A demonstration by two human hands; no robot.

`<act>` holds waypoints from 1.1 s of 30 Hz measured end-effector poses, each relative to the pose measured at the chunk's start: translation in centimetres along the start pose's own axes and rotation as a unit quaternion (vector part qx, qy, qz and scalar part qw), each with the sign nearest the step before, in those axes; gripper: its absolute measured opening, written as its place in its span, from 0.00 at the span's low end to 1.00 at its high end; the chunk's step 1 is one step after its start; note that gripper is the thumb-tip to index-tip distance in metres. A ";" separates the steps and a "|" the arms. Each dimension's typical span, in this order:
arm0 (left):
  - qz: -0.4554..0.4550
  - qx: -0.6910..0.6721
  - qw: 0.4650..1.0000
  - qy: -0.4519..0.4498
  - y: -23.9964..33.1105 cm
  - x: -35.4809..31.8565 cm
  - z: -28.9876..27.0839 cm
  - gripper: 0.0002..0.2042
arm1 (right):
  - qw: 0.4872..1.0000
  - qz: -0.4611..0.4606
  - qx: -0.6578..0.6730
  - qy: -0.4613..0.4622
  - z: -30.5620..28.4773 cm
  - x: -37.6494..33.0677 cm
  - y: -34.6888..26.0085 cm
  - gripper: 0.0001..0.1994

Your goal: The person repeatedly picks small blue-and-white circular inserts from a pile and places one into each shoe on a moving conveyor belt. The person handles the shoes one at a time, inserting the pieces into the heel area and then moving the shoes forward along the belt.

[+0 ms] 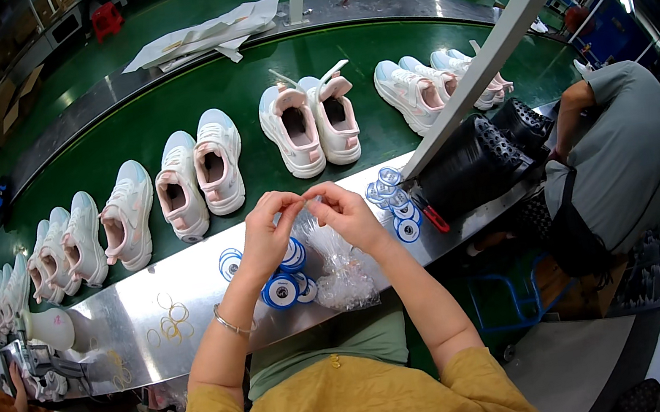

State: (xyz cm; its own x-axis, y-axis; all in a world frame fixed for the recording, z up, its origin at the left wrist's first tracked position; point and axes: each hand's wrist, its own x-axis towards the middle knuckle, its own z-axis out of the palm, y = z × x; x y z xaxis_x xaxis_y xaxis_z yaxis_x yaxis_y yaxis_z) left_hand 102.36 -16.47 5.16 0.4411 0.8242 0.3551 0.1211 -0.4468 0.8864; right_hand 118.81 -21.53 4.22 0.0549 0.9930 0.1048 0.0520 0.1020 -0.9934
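Observation:
My left hand (268, 225) and my right hand (351, 215) meet above the metal edge of the bench, fingertips pinched together. Whatever lies between the fingertips is too small to make out. Below them is a clear plastic bag (348, 287) of thin, transparent pieces. Round blue-and-white tags (281, 291) lie in a pile beside my left wrist, and another group of round tags (408, 229) is to the right of my right hand. Straight ahead stands a pair of white-and-pink sneakers (304, 157), their tongues pulled up.
More white sneakers (128, 223) line the green belt (242, 74) on both sides. Yellowish rubber bands (170, 325) lie on the metal at left. A red-handled tool (432, 212) rests near black rolls (474, 167) and a slanted white post (495, 53). A co-worker (629, 153) bends at right.

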 end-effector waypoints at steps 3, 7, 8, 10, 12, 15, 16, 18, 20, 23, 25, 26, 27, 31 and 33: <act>-0.021 0.000 1.000 -0.013 -0.3 0.7 0.5 0.04 | 0.998 0.010 -0.070 -0.002 -0.5 0.4 0.7 0.07; -0.039 -0.014 0.999 -0.019 -1.7 2.5 1.8 0.07 | 0.971 -0.054 -0.219 0.081 -2.1 0.9 1.2 0.05; -0.041 -0.027 0.999 -0.010 -2.5 3.2 2.2 0.08 | 0.952 -0.086 -0.274 0.110 -2.6 1.3 1.3 0.04; -0.067 -0.020 0.998 0.002 -4.6 4.7 3.2 0.10 | 0.923 -0.119 -0.326 0.163 -4.0 2.7 2.8 0.04; -0.118 -0.045 0.992 0.024 -6.5 5.8 4.6 0.10 | 0.888 -0.136 -0.395 0.195 -5.0 3.8 4.0 0.05; -0.222 -0.135 0.965 0.017 -7.8 6.8 6.1 0.09 | 0.870 -0.111 -0.442 0.189 -5.1 4.6 5.1 0.06; -0.241 -0.154 0.958 0.015 -8.0 7.1 6.3 0.08 | 0.865 -0.106 -0.454 0.185 -5.3 4.9 5.4 0.06; -0.253 -0.197 0.947 0.031 -8.3 7.6 6.4 0.08 | 0.862 -0.111 -0.462 0.176 -5.6 5.6 5.9 0.06; -0.262 -0.231 0.936 0.042 -8.2 7.9 6.5 0.07 | 0.860 -0.114 -0.469 0.164 -5.9 6.3 6.2 0.06; -0.269 -0.258 0.927 0.047 -8.3 8.0 6.6 0.07 | 0.866 -0.119 -0.465 0.140 -5.7 7.0 6.3 0.05; -0.270 -0.268 0.924 0.043 -8.4 8.1 7.0 0.07 | 0.875 -0.127 -0.452 0.122 -5.6 7.1 5.7 0.05; -0.273 -0.269 0.923 0.043 -8.4 8.3 7.1 0.07 | 0.872 -0.121 -0.460 0.114 -5.6 7.2 5.6 0.05; -0.276 -0.271 0.921 0.041 -8.2 8.5 7.4 0.07 | 0.868 -0.114 -0.471 0.109 -5.8 7.3 5.5 0.05; -0.277 -0.238 0.931 0.032 -9.1 8.5 7.3 0.06 | 0.860 -0.080 -0.499 0.063 -5.3 7.6 5.8 0.08; -0.259 -0.211 0.941 0.061 -9.1 8.1 6.5 0.05 | 0.879 -0.076 -0.466 0.058 -4.7 7.6 5.4 0.09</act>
State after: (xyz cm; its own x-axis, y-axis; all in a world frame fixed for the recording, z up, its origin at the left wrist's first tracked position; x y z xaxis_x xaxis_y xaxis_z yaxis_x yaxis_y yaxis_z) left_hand 110.62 -8.04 -1.99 0.3119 0.9386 -0.1472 -0.0838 0.1815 0.9798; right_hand 124.16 -13.73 -0.09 0.0762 0.9538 0.2907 0.8599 0.0847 -0.5033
